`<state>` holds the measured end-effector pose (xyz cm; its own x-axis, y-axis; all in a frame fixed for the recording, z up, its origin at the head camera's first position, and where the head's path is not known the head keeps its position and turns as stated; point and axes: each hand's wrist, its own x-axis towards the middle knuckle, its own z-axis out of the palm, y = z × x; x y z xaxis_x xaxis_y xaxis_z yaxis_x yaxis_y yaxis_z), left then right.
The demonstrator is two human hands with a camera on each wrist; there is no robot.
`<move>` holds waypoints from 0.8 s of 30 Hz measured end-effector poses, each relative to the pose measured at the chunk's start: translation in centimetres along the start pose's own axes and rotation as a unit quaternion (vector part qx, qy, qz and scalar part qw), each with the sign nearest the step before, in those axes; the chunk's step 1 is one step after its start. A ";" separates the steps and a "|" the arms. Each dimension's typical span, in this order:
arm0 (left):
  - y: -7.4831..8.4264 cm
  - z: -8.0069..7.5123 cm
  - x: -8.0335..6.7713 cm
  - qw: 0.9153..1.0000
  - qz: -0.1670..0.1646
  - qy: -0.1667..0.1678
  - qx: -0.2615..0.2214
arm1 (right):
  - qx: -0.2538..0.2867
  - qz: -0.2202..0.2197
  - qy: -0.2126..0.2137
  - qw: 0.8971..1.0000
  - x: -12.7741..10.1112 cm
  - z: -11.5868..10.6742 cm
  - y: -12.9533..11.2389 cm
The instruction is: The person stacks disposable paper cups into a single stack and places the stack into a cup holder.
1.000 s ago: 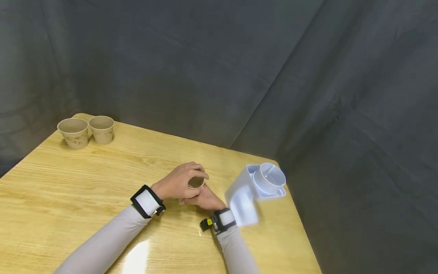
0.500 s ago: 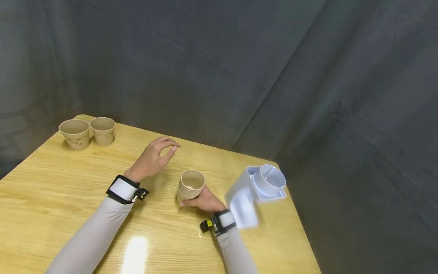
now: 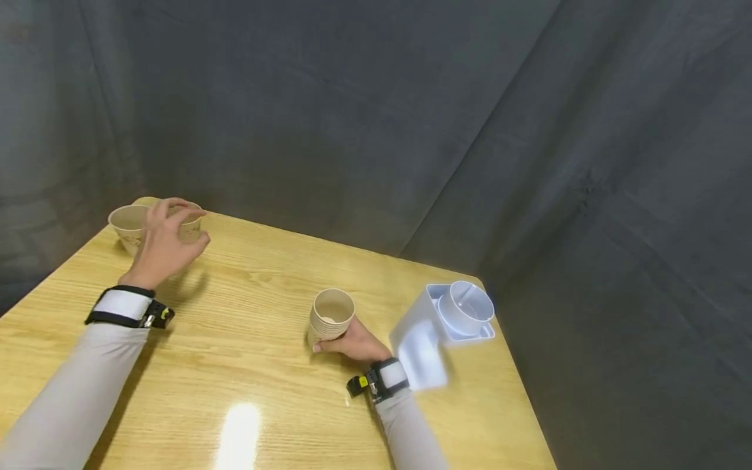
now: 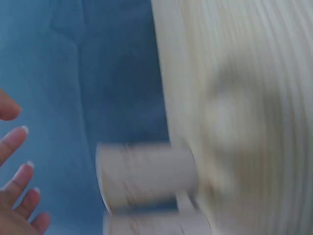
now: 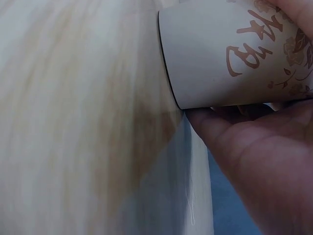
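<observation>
A stack of beige paper cups (image 3: 329, 323) stands on the wooden table, and my right hand (image 3: 360, 343) grips it around its right side. In the right wrist view, brown writing and flower prints show on the outer paper cup (image 5: 234, 54). At the far left stand two more paper cups, a left one (image 3: 125, 222) and a right one (image 3: 194, 228). My left hand (image 3: 164, 247) hovers before them with fingers spread and loosely bent, partly hiding both. The left wrist view shows its fingers (image 4: 17, 183) apart from a blurred cup (image 4: 146, 174), with nothing between them.
To the right of the stack is a pale plastic container (image 3: 420, 346) with a round white cup-like part (image 3: 467, 309) at its top end. Dark cloth (image 3: 305, 130) hangs behind the table (image 3: 264, 391) and along its right side.
My left hand has come off the stack's mouth and swung left and away to the two far cups. My right hand stays on the stack, which has barely moved.
</observation>
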<state>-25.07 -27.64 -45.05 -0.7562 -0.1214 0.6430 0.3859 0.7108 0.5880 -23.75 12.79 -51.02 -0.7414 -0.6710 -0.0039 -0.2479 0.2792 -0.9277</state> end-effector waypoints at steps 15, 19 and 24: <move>-6.9 -4.2 -0.6 0.980 -0.154 -0.091 0.089 | 0.012 -0.004 0.006 1.000 -1.7 0.1 -3.3; -7.4 -4.2 -0.3 0.979 -0.136 -0.101 0.114 | 0.014 0.006 0.004 1.000 -1.8 0.4 -3.0; -8.3 -4.5 0.6 0.974 -0.115 -0.120 0.152 | 0.003 0.007 0.011 1.000 -0.9 0.7 -1.5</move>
<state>-26.40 -36.75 -47.33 -0.9203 -0.1612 0.3564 0.0454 0.8610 0.5066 -22.22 12.49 -49.91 -0.7581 -0.6521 -0.0084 -0.2334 0.2834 -0.9302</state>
